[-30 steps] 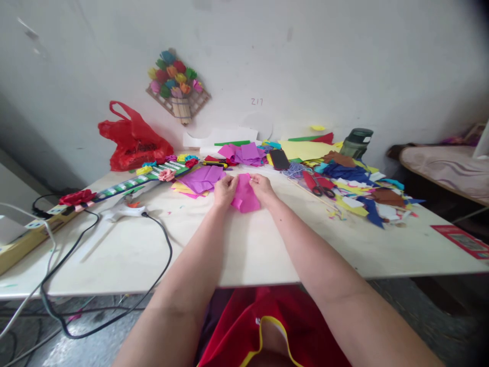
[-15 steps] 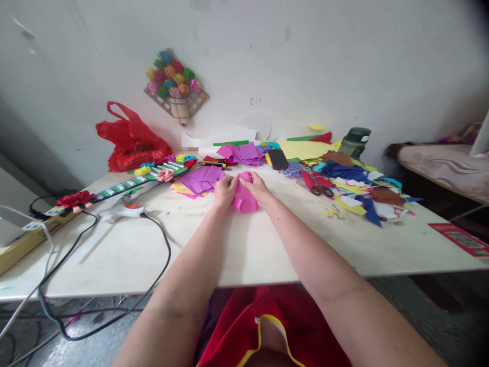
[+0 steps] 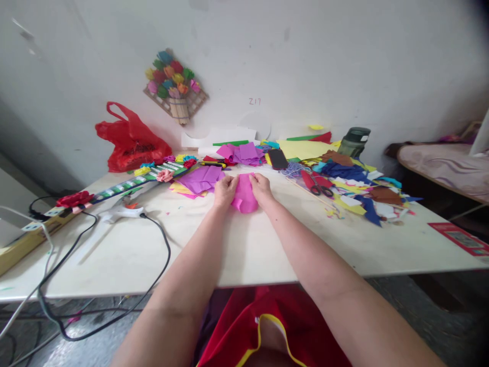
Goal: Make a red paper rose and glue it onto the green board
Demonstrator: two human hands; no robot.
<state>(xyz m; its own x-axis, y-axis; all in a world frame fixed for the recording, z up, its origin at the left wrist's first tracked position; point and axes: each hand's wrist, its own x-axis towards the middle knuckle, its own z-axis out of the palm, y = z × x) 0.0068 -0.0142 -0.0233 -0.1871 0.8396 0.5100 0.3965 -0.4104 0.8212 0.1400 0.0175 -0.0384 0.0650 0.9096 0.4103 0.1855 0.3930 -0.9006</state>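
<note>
Against the white wall stands a pale counter (image 3: pixel 244 250) littered with paper scraps. Near its middle, the left hand (image 3: pixel 225 189) and right hand (image 3: pixel 261 186) each pinch one side of a pink paper sheet (image 3: pixel 244 193) lying there.

Both forearms bare, extended toward 12 o'clock, converging. Left hand (image 3: pixel 225 190) at 11 o'clock of centre, fingers curled, pinching. Right hand (image 3: pixel 261 186) just beside it at 1 o'clock, knuckles up, fingertips pinched. Hands near, not touching.
</note>
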